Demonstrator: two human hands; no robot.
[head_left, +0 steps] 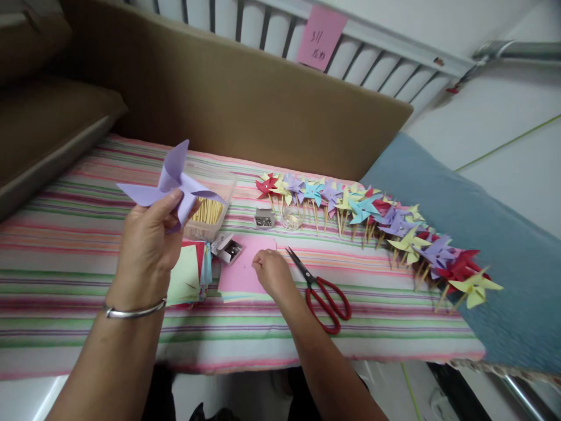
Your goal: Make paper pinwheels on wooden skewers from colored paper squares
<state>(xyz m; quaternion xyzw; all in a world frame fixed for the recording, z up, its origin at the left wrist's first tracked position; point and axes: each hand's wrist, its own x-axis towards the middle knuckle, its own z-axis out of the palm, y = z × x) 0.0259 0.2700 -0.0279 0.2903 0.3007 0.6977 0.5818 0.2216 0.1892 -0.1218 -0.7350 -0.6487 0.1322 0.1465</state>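
My left hand [146, 248] is raised above the striped cloth and grips a folded purple paper pinwheel [173, 184] by its centre. My right hand [272, 272] rests low on a pink paper sheet [241, 266], fingers curled with their tips pressed on the sheet; whether they pinch anything small is hidden. Red-handled scissors [322, 289] lie just right of that hand. A small open box of pins [228, 248] sits between the two hands.
A clear tub of wooden sticks [210, 210] stands behind the purple pinwheel. Coloured paper squares [188, 275] are stacked under my left hand. Several finished pinwheels on sticks [372, 216] lie in a row to the right. A second pin box [264, 217] and brown cardboard [245, 99] sit behind.
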